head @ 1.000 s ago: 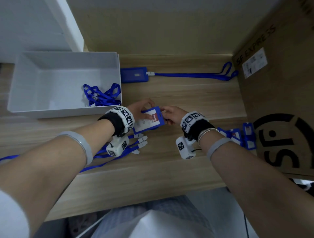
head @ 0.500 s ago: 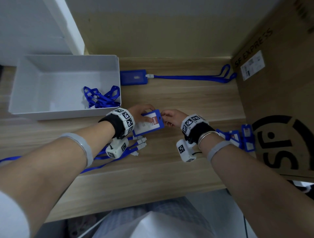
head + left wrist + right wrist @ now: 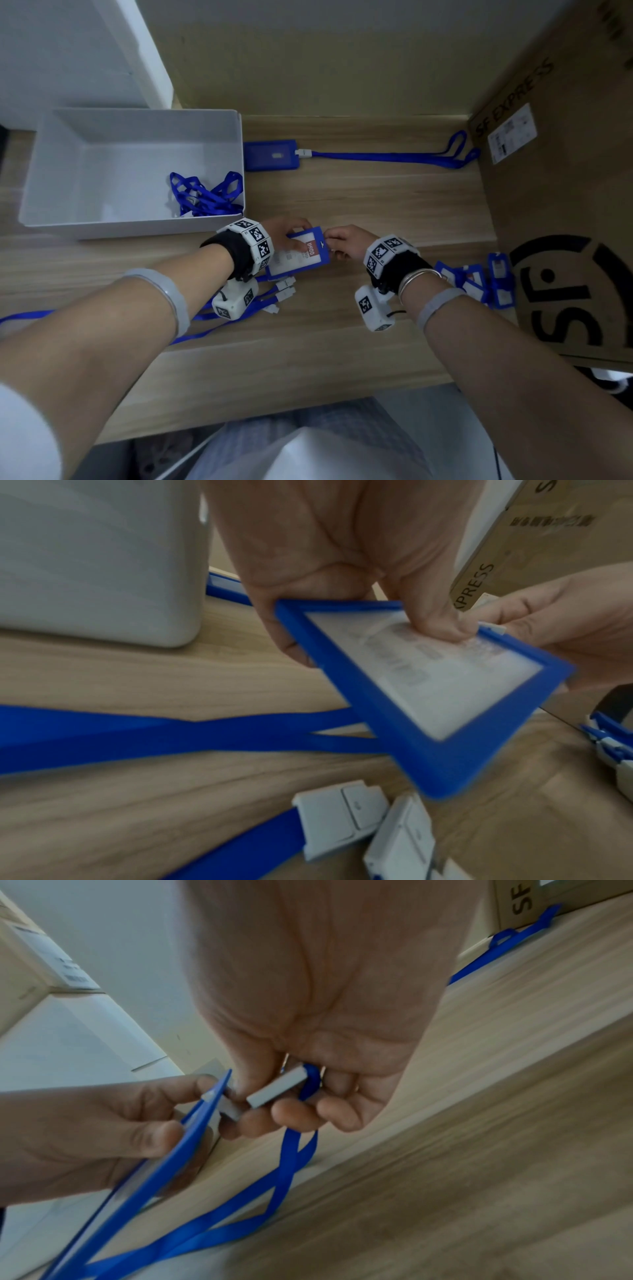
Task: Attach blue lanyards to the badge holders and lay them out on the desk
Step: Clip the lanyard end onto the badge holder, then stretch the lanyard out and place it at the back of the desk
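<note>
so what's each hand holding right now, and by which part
Left hand grips the badge holder with thumb on its clear face, fingers behind. Right hand pinches the lanyard by its white clip.

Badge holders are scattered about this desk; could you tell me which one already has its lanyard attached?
The dark blue badge holder beside the white bin, its lanyard laid out straight.

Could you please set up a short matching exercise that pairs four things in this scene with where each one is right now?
Things:
1. white clip
2. carded badge holder
3. tangled lanyards
4. finished badge

Places:
A. inside the white tray
B. flat at the desk's far edge
C. pinched by the right hand
D. gripped by the left hand

Pairs: 1-C, 2-D, 3-A, 4-B
</note>
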`<state>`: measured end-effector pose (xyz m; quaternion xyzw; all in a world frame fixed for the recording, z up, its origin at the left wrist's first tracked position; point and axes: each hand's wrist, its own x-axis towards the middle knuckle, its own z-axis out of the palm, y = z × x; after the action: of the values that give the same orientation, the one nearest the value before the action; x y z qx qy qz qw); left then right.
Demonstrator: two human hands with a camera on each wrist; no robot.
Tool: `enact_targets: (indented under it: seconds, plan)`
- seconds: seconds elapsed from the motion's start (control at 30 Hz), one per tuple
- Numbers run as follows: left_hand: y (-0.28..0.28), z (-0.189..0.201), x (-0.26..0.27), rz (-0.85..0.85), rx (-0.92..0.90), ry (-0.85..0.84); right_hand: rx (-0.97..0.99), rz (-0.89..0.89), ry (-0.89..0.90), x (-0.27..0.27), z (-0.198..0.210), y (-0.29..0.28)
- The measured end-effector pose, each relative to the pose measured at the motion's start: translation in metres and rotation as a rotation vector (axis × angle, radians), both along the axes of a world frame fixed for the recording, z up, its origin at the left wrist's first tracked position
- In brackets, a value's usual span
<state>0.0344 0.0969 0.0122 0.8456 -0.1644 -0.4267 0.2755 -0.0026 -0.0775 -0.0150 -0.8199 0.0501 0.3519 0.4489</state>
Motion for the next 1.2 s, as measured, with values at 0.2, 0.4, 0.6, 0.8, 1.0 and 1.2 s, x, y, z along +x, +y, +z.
enact_targets:
  seconds: [0.2,0.4,0.6,0.8,1.0,1.2]
  plan:
    - [-0.004,-0.001,0.000,-0.029,0.041,-0.006,0.078,-0.151,0.090,0.005,0.010,0.010]
    - [-0.005,0.000,0.004,-0.034,0.095,-0.020,0.019,-0.037,0.043,0.009,0.014,0.007]
    - [-0.007,0.000,0.005,-0.044,0.156,-0.078,-0.081,-0.032,0.059,0.012,0.011,-0.002]
    - [-0.014,-0.005,0.000,0.001,0.077,-0.087,-0.172,-0.088,-0.021,0.020,0.008,-0.004]
    - [-0.019,-0.005,0.004,-0.134,0.182,-0.232,-0.087,-0.184,-0.020,0.024,0.006,-0.010]
    - [-0.020,0.000,0.013,-0.142,0.209,-0.278,-0.086,-0.277,0.051,0.026,0.006,-0.030]
